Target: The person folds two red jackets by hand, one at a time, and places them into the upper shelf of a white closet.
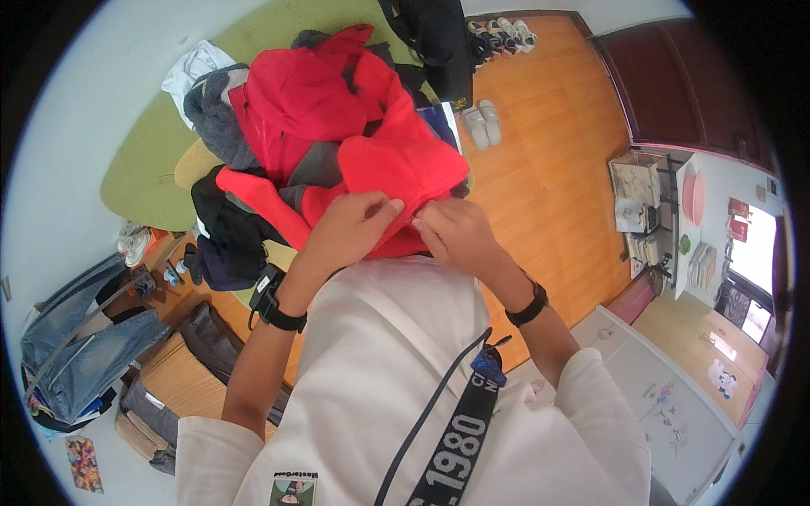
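Observation:
Close in front of my body, a bright red fleece-like garment [405, 158] lies over a heap of clothes. My left hand [351, 221] pinches its near edge between thumb and fingers. Just to the right, my right hand [452, 231] grips the same edge, its fingertips curled on the fabric. The two hands are a short gap apart. Beyond them a darker red jacket [304, 95] is bunched up on the heap, with a grey fleece [218, 114] at its left. Black clothing [231, 228] sits left of my left hand.
The heap rests on a green sofa-like surface [136, 183]. A black bag [443, 50] stands at its far right. Grey slippers [482, 123] and several shoes [503, 38] are on the wooden floor [538, 177]. Jeans [88, 354] hang at left; a white cabinet [652, 405] stands at right.

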`<control>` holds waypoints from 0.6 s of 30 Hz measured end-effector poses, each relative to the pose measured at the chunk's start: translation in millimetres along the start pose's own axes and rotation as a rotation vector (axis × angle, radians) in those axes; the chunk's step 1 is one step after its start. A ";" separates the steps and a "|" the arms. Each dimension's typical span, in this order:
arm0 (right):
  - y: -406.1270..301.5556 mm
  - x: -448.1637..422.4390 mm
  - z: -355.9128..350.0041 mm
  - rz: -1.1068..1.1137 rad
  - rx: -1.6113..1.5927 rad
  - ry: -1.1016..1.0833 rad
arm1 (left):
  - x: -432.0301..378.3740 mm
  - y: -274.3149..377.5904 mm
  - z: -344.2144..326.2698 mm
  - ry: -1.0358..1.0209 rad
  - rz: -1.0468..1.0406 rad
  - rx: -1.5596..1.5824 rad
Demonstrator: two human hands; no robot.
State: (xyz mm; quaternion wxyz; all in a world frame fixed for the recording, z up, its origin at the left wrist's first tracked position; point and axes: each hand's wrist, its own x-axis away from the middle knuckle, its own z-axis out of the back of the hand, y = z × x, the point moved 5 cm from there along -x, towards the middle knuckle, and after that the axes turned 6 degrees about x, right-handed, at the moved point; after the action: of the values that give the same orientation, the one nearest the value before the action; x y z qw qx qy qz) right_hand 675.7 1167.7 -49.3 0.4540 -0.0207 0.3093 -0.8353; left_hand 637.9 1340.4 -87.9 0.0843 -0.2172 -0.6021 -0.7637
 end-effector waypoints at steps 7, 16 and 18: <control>-5.1 5.1 1.9 -0.006 -0.001 0.025 | -21.5 -9.9 -16.2 -0.170 -0.001 0.252; -2.2 14.7 5.1 -0.245 -0.053 -0.017 | -11.3 17.1 -15.0 -0.064 -0.180 -0.071; -0.1 14.1 11.0 -0.273 -0.076 -0.048 | -9.8 14.4 -15.1 -0.065 -0.229 -0.081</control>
State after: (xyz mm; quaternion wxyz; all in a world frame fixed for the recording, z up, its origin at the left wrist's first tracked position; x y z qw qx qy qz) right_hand 670.8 1151.4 -43.8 0.3422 -0.0998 0.3242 -0.8762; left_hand 648.8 1320.9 -82.2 -0.0318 -0.1751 -0.5942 -0.7844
